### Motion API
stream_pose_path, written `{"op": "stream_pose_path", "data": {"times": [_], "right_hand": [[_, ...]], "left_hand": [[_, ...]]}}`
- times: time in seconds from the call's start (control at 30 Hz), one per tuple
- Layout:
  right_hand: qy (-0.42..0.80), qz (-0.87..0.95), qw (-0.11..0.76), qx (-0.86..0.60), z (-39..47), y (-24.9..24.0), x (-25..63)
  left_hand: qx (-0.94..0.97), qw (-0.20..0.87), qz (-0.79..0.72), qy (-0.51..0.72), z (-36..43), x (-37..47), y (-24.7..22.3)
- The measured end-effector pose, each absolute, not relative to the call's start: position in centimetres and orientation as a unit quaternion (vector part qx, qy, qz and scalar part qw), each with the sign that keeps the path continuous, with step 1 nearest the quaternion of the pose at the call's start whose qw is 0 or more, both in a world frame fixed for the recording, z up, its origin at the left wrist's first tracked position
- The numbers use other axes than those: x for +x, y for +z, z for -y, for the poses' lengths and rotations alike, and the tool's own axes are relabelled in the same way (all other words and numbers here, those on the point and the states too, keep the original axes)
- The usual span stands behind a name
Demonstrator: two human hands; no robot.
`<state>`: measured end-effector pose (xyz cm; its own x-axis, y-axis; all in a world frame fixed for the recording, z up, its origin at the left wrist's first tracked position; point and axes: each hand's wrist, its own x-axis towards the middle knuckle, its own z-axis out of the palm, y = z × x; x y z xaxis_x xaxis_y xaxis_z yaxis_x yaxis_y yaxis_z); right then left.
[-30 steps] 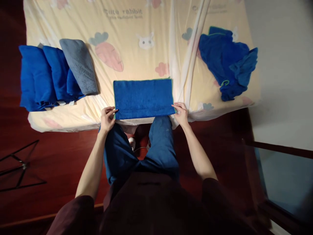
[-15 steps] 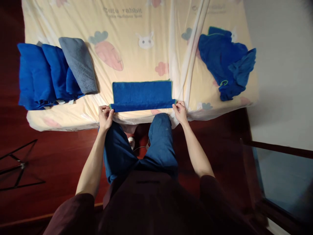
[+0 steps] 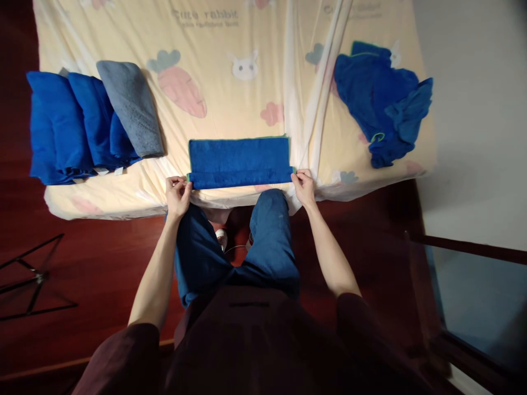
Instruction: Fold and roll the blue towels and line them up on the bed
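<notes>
A blue towel (image 3: 239, 154) with green edging lies near the front edge of the bed, its near edge folded over in a narrow strip. My left hand (image 3: 178, 196) pinches the left end of that strip, and my right hand (image 3: 303, 185) pinches the right end. Both hands are closed, with thumbs against fingers. To the left are several folded blue towels (image 3: 61, 129) side by side, with a grey rolled or folded towel (image 3: 130, 107) resting against them. A crumpled heap of blue towels (image 3: 376, 101) lies to the right.
Under the towels is a yellow bed sheet (image 3: 230, 115) printed with carrots and rabbits. A black metal stand (image 3: 37, 277) is on the dark red floor at left. At right are a pale wall (image 3: 473, 126) and a dark-framed panel (image 3: 477, 296). My knees touch or nearly touch the bed's front.
The folded strip at the towel's near edge looks slightly wider and flatter, its left end now tucked closer to my left fingers. My hands have barely moved.
</notes>
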<state>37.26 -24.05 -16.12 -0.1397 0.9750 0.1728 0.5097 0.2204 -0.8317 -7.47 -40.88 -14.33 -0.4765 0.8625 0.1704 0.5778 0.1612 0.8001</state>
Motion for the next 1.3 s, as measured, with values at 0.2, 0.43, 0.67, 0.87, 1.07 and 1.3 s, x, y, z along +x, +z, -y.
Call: {"op": "stream_pose_path", "data": {"times": [0.2, 0.43, 0.67, 0.87, 1.07, 1.3], "right_hand": [[0.329, 0.673, 0.374, -0.547, 24.0, -16.2, 37.5], [0.335, 0.668, 0.375, -0.549, 24.0, -15.9, 37.5], [0.329, 0.668, 0.385, -0.545, 23.8, -16.4, 37.7], [0.329, 0.622, 0.445, -0.555, 24.7, -15.7, 37.8], [0.244, 0.808, 0.317, -0.433, 27.4, -13.0, 36.9], [0.261, 0.83, 0.241, -0.429, 26.2, -13.4, 36.2]], "left_hand": [[0.484, 0.157, -0.745, 0.431, 40.8, -7.5, -14.4], [0.479, 0.143, -0.753, 0.428, 40.7, -7.4, -14.5], [0.482, 0.139, -0.753, 0.426, 40.6, -7.4, -14.6], [0.524, 0.062, -0.745, 0.407, 41.9, -6.9, -14.2], [0.676, 0.127, -0.656, 0.311, 42.1, -6.3, -13.4], [0.672, 0.157, -0.667, 0.281, 40.8, -6.3, -13.7]]}}
